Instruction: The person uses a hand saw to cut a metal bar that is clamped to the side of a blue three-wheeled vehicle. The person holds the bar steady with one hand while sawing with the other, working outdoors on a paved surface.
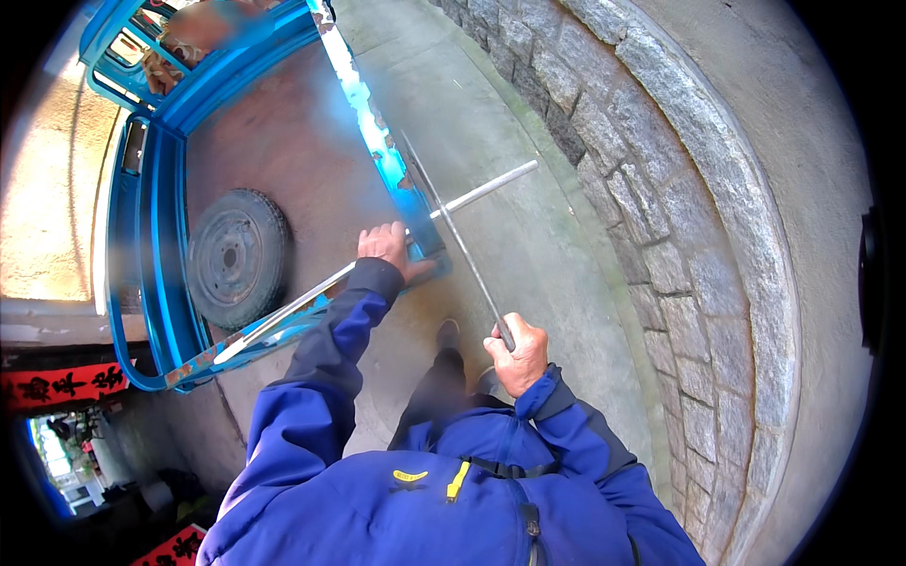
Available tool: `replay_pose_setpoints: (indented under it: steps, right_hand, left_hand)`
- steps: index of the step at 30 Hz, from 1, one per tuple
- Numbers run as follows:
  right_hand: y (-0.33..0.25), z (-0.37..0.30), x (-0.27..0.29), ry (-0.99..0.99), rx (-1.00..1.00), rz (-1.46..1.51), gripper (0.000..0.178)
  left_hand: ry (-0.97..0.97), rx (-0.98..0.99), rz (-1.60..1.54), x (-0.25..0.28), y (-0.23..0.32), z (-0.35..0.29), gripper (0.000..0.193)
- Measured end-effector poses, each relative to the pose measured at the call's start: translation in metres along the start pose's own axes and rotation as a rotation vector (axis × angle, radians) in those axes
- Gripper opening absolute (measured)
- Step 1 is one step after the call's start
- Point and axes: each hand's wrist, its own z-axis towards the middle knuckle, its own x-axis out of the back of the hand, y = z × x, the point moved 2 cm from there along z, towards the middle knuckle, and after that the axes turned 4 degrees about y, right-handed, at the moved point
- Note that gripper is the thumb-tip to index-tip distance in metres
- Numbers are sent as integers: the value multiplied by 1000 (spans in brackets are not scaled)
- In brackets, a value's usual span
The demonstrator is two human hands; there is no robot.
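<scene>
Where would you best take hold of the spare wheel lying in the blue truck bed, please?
Probably by the tyre's near rim: the wheel lies flat on the bed floor, close to the open rear edge, so reach in from that side; the left hand is nearest.

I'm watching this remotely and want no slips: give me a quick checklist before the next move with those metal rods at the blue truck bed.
1. Right hand closed on the thin rod: ok, fist wraps its lower end.
2. Left hand steadying the flat bar: ok, resting at the truck bed corner.
3. Rods cross at the corner: ok; whether joined, cannot tell.
4. Spare wheel apart from the hands: ok, lying flat in the bed.
5. Footing: shoe on flat pavement: ok.
6. Stone wall clearance: cannot tell.
</scene>
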Motion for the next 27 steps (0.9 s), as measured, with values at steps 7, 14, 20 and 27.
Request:
replay_pose_setpoints:
  steps: [7,14,20,27]
  right_hand:
    - [3,-1,-4,34,53,33,15]
    - [9,-1,-6,50,16,40,16]
    - [8,-9,-12,54,80,-19,21]
    - [8,-15,-20,80,219,-65,24]
  left_hand:
    - [-2,150,-10,-2,4,-8,74]
    - [-19,149,-10,7,9,-5,74]
    - [1,148,-5,4,10,-7,75]
    - [51,116,50,-4,3,-7,76]
